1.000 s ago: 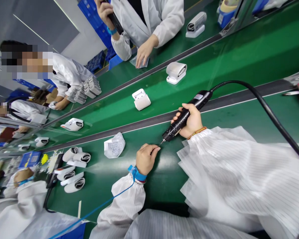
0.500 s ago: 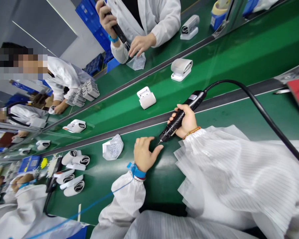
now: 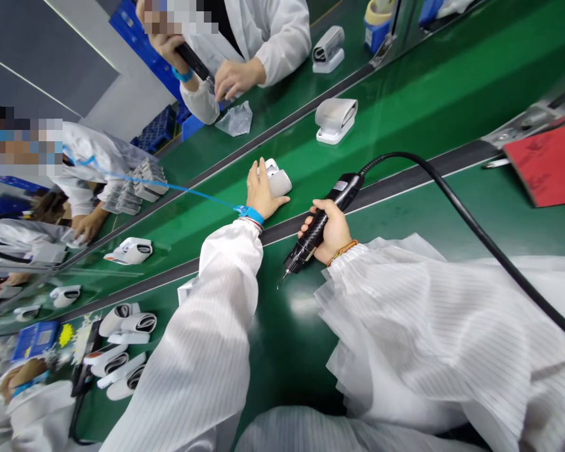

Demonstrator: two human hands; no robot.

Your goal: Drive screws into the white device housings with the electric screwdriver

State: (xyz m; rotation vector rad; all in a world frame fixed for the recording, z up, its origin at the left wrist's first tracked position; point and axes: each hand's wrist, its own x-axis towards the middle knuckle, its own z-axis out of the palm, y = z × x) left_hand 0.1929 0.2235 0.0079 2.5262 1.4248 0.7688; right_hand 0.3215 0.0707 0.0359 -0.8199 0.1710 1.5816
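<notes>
My right hand (image 3: 333, 233) is wrapped around a black electric screwdriver (image 3: 316, 230), its bit pointing down and left over the green bench (image 3: 287, 358). From its upper end a thick black cable runs off to the right. My left hand (image 3: 260, 196), with a blue wrist strap, reaches onto the green conveyor belt. Its fingers are spread at the left side of a white wrist blood pressure monitor (image 3: 279, 182) with a rolled cuff; whether they touch it I cannot tell. My left sleeve covers most of a clear bag (image 3: 184, 291).
Farther along the belt sits another cuffed monitor (image 3: 337, 119). Several monitors (image 3: 127, 323) stand on the bench at left. A red board (image 3: 548, 164) lies at right. Across the belt, a co-worker's hand (image 3: 238, 78) is over a plastic bag (image 3: 238, 119).
My left hand has moved from beside the screwdriver bit up and away, onto the belt at the monitor. My right hand still holds the screwdriver. The view has shifted slightly.
</notes>
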